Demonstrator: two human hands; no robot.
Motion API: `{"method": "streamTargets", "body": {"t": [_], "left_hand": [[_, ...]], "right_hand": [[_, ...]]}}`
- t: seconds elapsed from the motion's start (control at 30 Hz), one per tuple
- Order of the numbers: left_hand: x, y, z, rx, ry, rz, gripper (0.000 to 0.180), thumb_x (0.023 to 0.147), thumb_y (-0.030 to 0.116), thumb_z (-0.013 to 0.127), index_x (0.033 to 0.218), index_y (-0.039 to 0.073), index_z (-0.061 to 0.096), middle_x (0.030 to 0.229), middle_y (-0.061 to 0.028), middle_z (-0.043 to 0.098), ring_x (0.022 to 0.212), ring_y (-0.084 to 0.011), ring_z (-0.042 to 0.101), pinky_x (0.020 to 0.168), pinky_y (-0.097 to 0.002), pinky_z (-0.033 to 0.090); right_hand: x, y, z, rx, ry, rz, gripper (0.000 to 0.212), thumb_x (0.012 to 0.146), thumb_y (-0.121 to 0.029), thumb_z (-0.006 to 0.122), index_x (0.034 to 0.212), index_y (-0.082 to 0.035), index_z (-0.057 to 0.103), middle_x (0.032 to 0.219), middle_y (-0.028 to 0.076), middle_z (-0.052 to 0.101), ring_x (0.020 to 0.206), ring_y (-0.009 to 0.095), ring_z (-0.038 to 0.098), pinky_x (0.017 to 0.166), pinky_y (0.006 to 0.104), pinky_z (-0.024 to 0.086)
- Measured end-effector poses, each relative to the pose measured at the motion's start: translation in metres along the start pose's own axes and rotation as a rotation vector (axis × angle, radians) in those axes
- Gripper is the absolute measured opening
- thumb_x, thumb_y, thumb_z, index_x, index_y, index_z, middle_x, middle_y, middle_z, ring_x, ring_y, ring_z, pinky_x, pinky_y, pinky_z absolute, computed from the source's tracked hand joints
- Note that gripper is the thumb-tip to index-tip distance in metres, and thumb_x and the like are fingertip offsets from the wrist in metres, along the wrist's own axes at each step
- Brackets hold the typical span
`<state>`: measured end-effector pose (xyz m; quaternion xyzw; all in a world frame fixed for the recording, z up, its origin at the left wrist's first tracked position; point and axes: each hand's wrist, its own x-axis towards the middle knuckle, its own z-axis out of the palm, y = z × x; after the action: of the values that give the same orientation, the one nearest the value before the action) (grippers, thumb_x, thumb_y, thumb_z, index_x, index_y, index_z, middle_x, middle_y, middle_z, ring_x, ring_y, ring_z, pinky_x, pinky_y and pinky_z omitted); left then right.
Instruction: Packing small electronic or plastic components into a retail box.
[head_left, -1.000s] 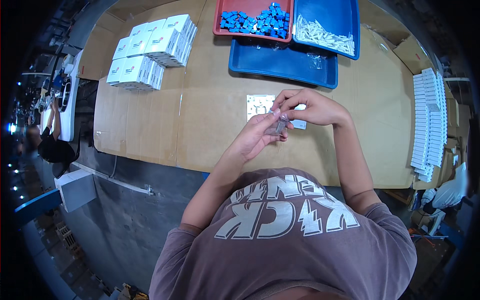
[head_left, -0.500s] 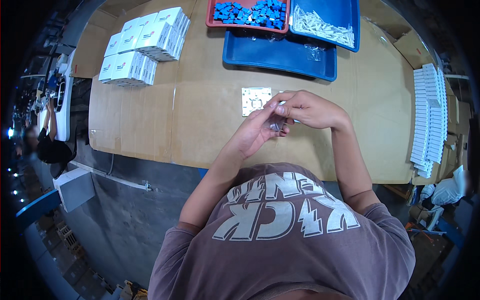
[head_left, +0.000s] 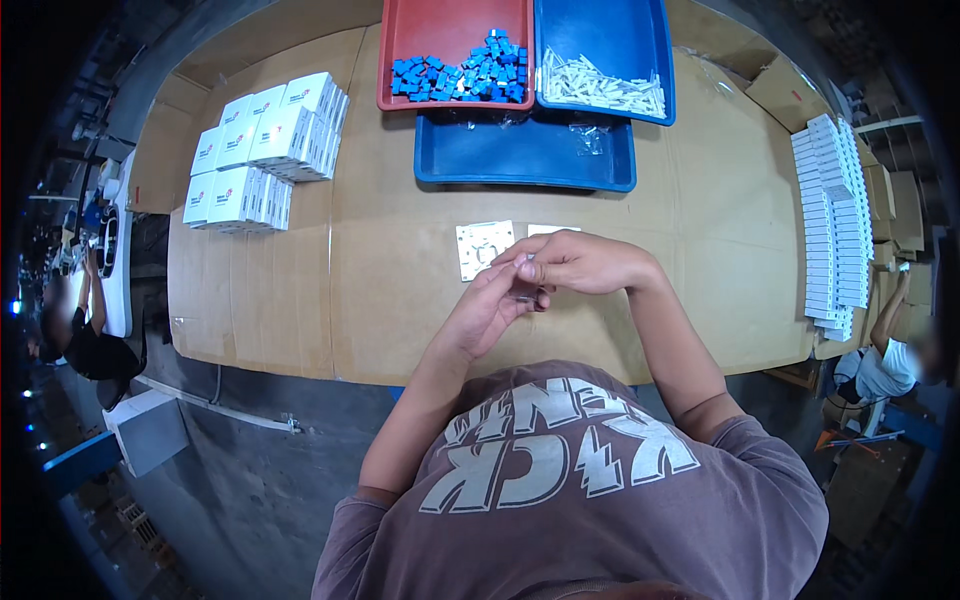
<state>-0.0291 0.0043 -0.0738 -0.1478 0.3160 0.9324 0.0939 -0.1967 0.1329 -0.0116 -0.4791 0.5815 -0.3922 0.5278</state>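
Over the near part of the table, my left hand (head_left: 487,312) and my right hand (head_left: 597,263) meet fingertip to fingertip. Between them is a small clear plastic bag (head_left: 525,291), mostly covered by my fingers. My left palm is turned up under it, and my right thumb and fingers pinch it from above. Just beyond my left fingers lies a flat white plate with cut-outs (head_left: 478,250). Another flat white piece (head_left: 553,229) shows its far edge behind my right hand, which hides the remainder.
A red tray of blue parts (head_left: 455,25) and a blue tray of white sticks (head_left: 602,30) rest at the back, behind another blue tray (head_left: 520,155) with clear plastic in it. White boxes (head_left: 262,145) are stacked left, more (head_left: 835,225) right. Two people sit farther off.
The whole view has shifted, so trays, boxes and hands appear lower and slightly left. Both hands stay together on the clear plastic bag. At right, the other person's raised arm has come into view.
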Motion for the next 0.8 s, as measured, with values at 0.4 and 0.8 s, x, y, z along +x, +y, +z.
{"method": "streamTargets", "body": {"t": [0.4,0.8], "left_hand": [[-0.006,-0.005,-0.01,-0.162,0.103,0.002,0.059,0.112,0.049,0.041,0.132,-0.003,0.06,0.102,-0.0081,0.066,0.087,-0.0178,0.064,0.083,-0.0327,0.052],[-0.014,-0.004,-0.015,-0.199,0.134,0.046,0.059,0.111,0.05,0.043,0.132,-0.003,0.06,0.105,-0.008,0.065,0.087,-0.0183,0.064,0.082,-0.0319,0.053]], "right_hand": [[0.022,0.047,-0.156,-0.597,1.159,0.063,0.023,0.093,-0.022,0.07,0.111,-0.009,0.077,0.096,0.015,0.077,0.086,0.03,0.073,0.078,0.0375,0.056],[0.056,0.062,-0.187,-0.886,1.083,0.443,0.021,0.089,-0.024,0.066,0.093,-0.007,0.077,0.098,0.017,0.076,0.095,0.038,0.072,0.082,0.0491,0.057]]}}
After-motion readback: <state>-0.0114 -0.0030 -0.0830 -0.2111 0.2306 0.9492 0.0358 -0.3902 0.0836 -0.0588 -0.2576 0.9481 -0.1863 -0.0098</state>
